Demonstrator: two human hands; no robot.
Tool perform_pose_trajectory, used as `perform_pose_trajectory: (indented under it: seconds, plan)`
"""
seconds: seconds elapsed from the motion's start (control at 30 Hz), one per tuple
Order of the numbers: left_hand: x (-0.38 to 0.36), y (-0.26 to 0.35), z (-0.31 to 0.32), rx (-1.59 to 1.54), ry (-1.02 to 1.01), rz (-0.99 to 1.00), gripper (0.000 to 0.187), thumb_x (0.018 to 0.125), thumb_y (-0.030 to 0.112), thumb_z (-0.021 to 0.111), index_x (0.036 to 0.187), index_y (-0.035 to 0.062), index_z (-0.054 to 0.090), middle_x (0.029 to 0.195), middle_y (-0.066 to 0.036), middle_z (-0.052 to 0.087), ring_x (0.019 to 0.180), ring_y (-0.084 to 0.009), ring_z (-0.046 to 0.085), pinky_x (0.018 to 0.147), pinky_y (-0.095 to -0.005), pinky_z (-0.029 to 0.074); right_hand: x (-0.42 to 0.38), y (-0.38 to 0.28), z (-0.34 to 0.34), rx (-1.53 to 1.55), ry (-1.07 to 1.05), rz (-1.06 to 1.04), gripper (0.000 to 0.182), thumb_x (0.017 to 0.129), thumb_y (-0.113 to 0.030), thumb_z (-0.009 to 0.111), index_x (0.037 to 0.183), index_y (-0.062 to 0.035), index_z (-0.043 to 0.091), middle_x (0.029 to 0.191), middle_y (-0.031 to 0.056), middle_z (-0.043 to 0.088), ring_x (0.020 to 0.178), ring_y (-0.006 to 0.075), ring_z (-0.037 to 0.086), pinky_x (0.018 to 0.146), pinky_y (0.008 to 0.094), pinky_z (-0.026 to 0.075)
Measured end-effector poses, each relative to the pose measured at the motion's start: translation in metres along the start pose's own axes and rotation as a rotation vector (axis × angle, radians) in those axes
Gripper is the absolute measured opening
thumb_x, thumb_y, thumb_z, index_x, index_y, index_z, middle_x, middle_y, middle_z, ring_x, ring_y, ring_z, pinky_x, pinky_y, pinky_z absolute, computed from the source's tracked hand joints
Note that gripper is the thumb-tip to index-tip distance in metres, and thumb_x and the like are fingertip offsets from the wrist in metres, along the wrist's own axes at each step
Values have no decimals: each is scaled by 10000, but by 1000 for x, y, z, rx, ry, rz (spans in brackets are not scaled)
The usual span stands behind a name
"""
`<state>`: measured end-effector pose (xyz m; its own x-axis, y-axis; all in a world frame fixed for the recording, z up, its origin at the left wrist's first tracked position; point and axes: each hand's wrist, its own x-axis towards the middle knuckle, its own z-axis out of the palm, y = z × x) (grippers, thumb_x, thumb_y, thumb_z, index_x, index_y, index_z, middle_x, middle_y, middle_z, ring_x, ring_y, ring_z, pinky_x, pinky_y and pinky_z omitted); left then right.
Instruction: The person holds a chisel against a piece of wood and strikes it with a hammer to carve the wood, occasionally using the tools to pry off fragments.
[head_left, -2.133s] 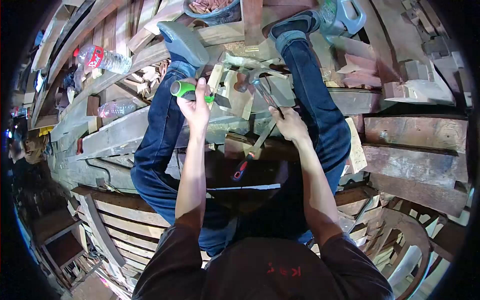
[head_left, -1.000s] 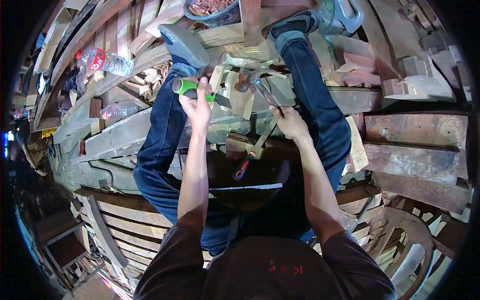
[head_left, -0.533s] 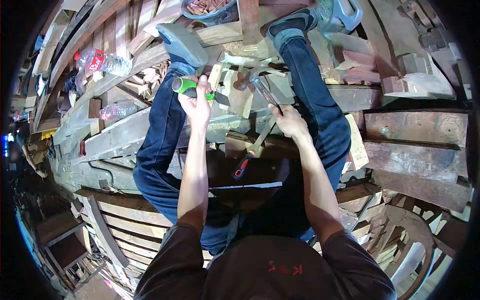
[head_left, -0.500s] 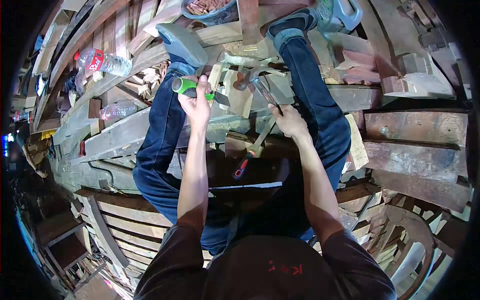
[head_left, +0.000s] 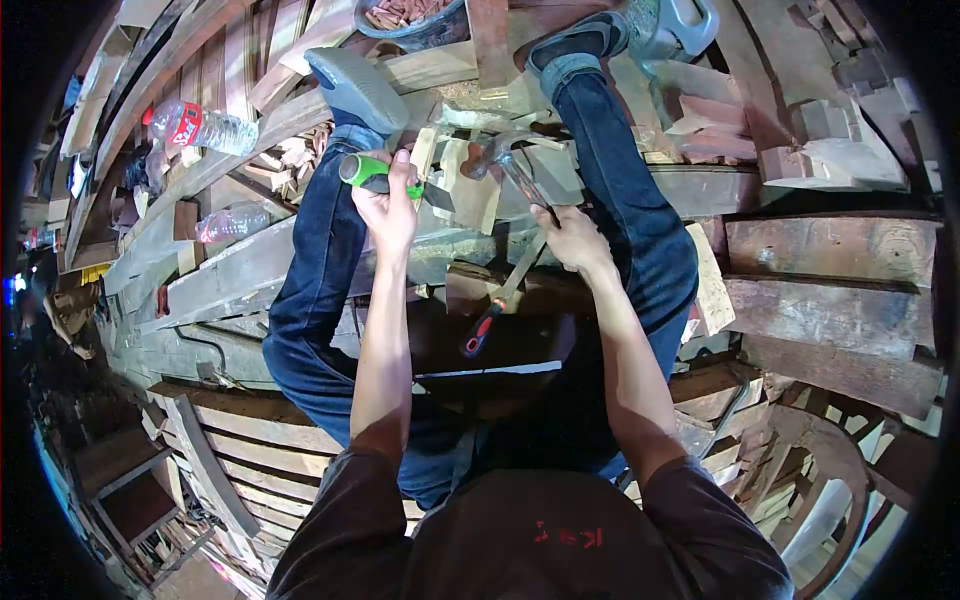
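Note:
My left hand (head_left: 388, 205) is closed round a chisel (head_left: 362, 172) with a green and black handle. Its flat grey blade points right, over a pale wood piece (head_left: 474, 195) lying between my feet. In my right hand (head_left: 575, 238) is the handle of a hammer (head_left: 515, 172). The hammer's head lies at the far end, above the wood and to the right of the chisel blade. Nearer my body, a long flat-bladed tool with a red and black handle (head_left: 484, 330) rests on the wood, partly under my right hand.
Two plastic bottles, one with a red label (head_left: 205, 128) and one clear (head_left: 233, 222), lie at left. A bucket of wood chips (head_left: 412, 28) stands ahead. Stacked planks (head_left: 830, 255) are at right, near a light blue jug (head_left: 685, 28). Another person's arm (head_left: 66, 325) shows far left.
The whole view has shifted slightly. Both hands keep their holds, and the hammer's head sits a touch further left relative to the wood.

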<state>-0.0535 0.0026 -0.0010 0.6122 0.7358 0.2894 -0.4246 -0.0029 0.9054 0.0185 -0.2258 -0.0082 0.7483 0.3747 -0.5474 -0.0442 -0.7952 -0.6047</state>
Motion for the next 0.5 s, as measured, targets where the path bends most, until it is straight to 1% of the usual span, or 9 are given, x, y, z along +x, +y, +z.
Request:
perform_pose_trajectory:
  seconds: [0.1, 0.17, 0.23, 0.27, 0.37, 0.4, 0.43, 0.47, 0.5]
  plan:
    - [1, -2, 1, 40, -14, -14, 156, 939, 49, 635, 867, 60, 497, 705, 0, 502, 594, -82, 481, 547, -242, 407, 0, 0, 1, -57, 44, -14, 559, 973, -471, 503, 963, 62, 670, 811, 319, 649, 894, 454, 659, 806, 487, 508]
    - [3, -5, -3, 29, -70, -16, 151, 941, 34, 629, 876, 62, 496, 768, -5, 482, 626, -100, 471, 588, -265, 430, -2, 3, 3, -28, 96, -168, 505, 976, -427, 516, 1020, 54, 662, 837, 329, 644, 909, 460, 649, 810, 493, 505]
    - [6, -6, -4, 95, -76, -3, 146, 950, 35, 614, 873, 67, 494, 745, 4, 490, 624, -91, 485, 574, -257, 423, -9, -4, -1, -29, 166, -310, 481, 977, -404, 523, 1031, 54, 662, 839, 332, 639, 914, 463, 645, 804, 496, 504]
    - [6, -7, -4, 92, -71, -16, 146, 952, 36, 611, 871, 67, 494, 741, 3, 492, 623, -89, 488, 573, -257, 422, -9, -8, -7, -59, 103, -258, 484, 982, -400, 523, 952, 63, 662, 784, 322, 625, 866, 462, 649, 751, 492, 501]
    - [6, -7, 0, 114, -93, 12, 138, 959, 46, 603, 871, 58, 498, 718, 1, 506, 611, -83, 486, 557, -244, 404, -15, -20, -19, -2, 118, -300, 510, 982, -418, 528, 866, 64, 644, 712, 307, 600, 774, 466, 642, 675, 485, 485]
    - [5, -11, -2, 162, -104, 12, 135, 960, 49, 602, 873, 56, 500, 709, 1, 507, 608, -81, 483, 554, -241, 399, -16, -24, -22, 29, 180, -340, 515, 988, -412, 529, 819, 67, 616, 643, 284, 564, 649, 451, 602, 615, 467, 464]
    - [4, -12, -3, 211, -114, 11, 132, 962, 53, 601, 875, 55, 502, 701, 2, 508, 606, -79, 481, 550, -238, 394, -23, -33, -29, 88, 227, -442, 519, 995, -391, 541, 758, 71, 561, 551, 179, 452, 531, 224, 427, 532, 407, 392]
    - [5, -15, -3, 269, -106, 80, 132, 965, 54, 597, 867, 57, 509, 679, 6, 506, 595, -71, 468, 537, -231, 377, -29, -44, -36, 142, 222, -445, 511, 998, -383, 539, 759, 68, 555, 547, 146, 444, 530, 198, 419, 522, 391, 382]
    - [5, -16, -2, 265, -100, 60, 148, 962, 59, 605, 847, 54, 512, 664, 10, 508, 587, -64, 462, 532, -230, 370, -37, -56, -45, 196, 216, -448, 503, 1001, -376, 538, 760, 65, 549, 542, 114, 435, 530, 172, 411, 511, 375, 372]
